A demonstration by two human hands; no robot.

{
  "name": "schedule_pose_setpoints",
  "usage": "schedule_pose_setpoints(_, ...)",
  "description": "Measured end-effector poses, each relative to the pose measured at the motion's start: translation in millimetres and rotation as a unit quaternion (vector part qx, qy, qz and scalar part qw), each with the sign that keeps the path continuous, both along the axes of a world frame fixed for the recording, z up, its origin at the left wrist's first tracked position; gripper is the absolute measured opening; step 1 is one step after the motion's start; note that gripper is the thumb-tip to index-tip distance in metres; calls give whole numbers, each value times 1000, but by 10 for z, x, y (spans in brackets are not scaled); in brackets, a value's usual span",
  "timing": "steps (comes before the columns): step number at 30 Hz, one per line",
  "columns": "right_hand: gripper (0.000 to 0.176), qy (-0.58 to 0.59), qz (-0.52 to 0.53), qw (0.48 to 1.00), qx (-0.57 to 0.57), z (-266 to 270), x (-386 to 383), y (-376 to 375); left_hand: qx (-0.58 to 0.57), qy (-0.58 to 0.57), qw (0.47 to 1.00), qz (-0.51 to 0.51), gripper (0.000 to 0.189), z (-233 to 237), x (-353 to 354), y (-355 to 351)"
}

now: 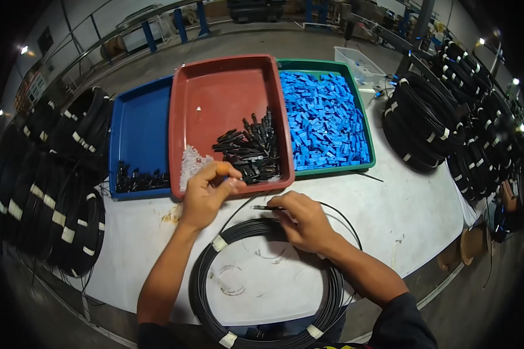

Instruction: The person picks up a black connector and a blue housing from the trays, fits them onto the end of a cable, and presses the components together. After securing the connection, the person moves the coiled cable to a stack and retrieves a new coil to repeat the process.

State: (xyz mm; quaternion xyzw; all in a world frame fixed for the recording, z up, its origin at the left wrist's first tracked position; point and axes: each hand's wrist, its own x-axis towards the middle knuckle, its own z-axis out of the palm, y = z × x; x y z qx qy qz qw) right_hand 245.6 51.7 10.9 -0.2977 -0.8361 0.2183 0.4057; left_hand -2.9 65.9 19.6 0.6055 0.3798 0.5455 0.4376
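My left hand (206, 195) is above the near edge of the red tray (221, 87), thumb and fingertips pinched together; whatever is between them is too small to make out. Just behind it lie small clear pieces (191, 160) and a heap of black connector parts (250, 148). In my right hand (305, 221) is the end of a black cable (263, 207), its tip pointing left toward the other hand. Below both hands rests the coil of black cable (199, 279), bound with white tape, overhanging the table's near edge.
A blue tray (140, 110) with black parts stands left of the red one. To the right, a green tray (364, 116) holds many blue clips (323, 122). Stacked cable coils (422, 116) flank the white table (402, 203); a clear bin (358, 67) sits behind.
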Motion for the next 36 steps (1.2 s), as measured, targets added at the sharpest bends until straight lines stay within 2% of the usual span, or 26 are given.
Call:
schedule_pose_setpoints(3, 25, 17, 0, 1000, 0, 20, -19, -22, 11, -46, 998, -35, 11, -143, 2, -193)
schedule_pose_setpoints(4, 27, 11, 0, 1000, -16, 37, -7, -30, -44, -96, 993, -45, 13, -142, 17, -245)
schedule_pose_setpoints(7, 28, 15, 0, 1000, -2, 30, -18, -37, 16, -3, 998, -56, 20, -154, 98, -306)
schedule_pose_setpoints(8, 29, 18, 2, 1000, 18, 42, -19, -27, -2, -56, 998, -38, 19, -171, 182, -330)
schedule_pose_setpoints(10, 33, -9, 9, 1000, 8, 49, 3, -38, -45, 10, 999, 16, 18, -160, 221, -363)
schedule_pose_setpoints(11, 36, -4, 18, 1000, 3, 1, 8, -35, 0, 11, 1000, 28, 18, -177, 233, -352)
schedule_pose_setpoints(16, 40, -25, 46, 999, 11, 2, -4, -37, 14, 17, 999, 30, 16, -252, 169, -347)
schedule_pose_setpoints(18, 40, -43, 52, 998, 18, -20, 7, -28, -11, -13, 1000, 13, 17, -283, 157, -343)
schedule_pose_setpoints(22, 40, -25, 52, 997, 54, -49, 0, -20, 24, -1, 1000, 14, 14, -267, 162, -366)
schedule_pose_setpoints(26, 40, -20, 42, 996, 70, -55, 2, 4, 8, 2, 1000, 22, 14, -246, 171, -337)
schedule_pose_setpoints(28, 30, -56, 28, 996, 61, -39, -4, -25, 8, 13, 1000, 23, 15, -264, 159, -369)
schedule_pose_setpoints(36, 26, -11, 18, 999, 35, -87, -13, 0, 7, 17, 1000, 9, 19, -266, 159, -384)
